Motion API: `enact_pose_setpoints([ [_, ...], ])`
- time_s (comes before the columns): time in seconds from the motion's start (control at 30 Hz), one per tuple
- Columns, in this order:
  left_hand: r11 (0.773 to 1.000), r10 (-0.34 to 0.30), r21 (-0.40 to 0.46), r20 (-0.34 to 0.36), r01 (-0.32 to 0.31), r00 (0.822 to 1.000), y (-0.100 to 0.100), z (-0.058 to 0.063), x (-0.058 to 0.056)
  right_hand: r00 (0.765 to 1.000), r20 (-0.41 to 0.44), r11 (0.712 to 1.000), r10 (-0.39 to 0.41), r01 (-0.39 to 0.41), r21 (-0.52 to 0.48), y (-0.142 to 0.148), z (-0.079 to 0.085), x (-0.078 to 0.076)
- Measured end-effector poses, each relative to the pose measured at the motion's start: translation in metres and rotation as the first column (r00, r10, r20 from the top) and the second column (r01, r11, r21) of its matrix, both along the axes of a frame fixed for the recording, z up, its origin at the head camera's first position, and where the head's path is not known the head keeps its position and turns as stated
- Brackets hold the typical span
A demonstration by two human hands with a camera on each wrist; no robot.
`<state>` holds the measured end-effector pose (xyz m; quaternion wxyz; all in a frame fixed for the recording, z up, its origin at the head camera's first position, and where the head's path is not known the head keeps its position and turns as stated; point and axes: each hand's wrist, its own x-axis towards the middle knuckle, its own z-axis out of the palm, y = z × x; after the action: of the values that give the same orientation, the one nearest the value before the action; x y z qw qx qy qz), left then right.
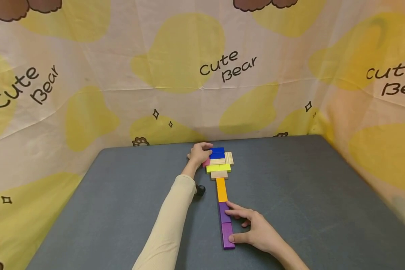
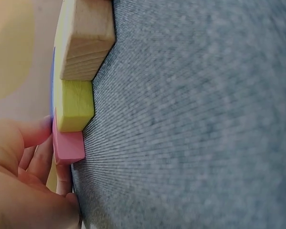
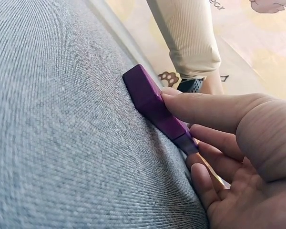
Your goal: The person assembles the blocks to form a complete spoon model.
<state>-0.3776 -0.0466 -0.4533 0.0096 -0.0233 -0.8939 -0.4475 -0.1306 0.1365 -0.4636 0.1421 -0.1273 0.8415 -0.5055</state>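
Note:
Flat on the dark table lies a figure of wooden blocks. My left hand point(image 1: 200, 153) is at its far left corner, with fingers and thumb touching the edges of the blue blocks point(image 1: 218, 153) and the pink block point(image 2: 69, 147). Closer to me come a yellow-green block point(image 1: 218, 168), a plain wood block point(image 1: 219, 174) and an orange block point(image 1: 221, 189). Two purple blocks point(image 3: 150, 98) continue the line toward me. My right hand point(image 1: 256, 228) rests along their right side, its thumb on the nearest one and its fingertips by the farther one.
Another plain wood block point(image 1: 228, 158) stands at the right of the blue ones. A dark wrist camera point(image 1: 200, 190) sits by the left sleeve point(image 1: 170, 221). Patterned cloth point(image 1: 179, 75) hangs behind the grey table point(image 1: 307, 195) and along its sides.

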Motion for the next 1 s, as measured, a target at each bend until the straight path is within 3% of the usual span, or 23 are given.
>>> enact_pose_setpoints([
  [0.4,1.000,-0.015,0.015,-0.024,0.016,1.000,-0.006,0.000,0.002,1.000,-0.010,1.000,0.005,-0.005,0.005,0.001,-0.001,0.000],
  [0.7,0.996,-0.084,-0.018,-0.033,0.084,0.996,-0.011,0.000,0.002,1.000,-0.010,1.000,-0.001,0.001,0.003,0.001,-0.001,0.000],
  [1.0,0.996,-0.090,-0.001,-0.068,0.090,0.994,-0.012,-0.001,0.002,1.000,-0.007,1.000,0.001,-0.001,0.008,0.000,-0.001,0.000],
])
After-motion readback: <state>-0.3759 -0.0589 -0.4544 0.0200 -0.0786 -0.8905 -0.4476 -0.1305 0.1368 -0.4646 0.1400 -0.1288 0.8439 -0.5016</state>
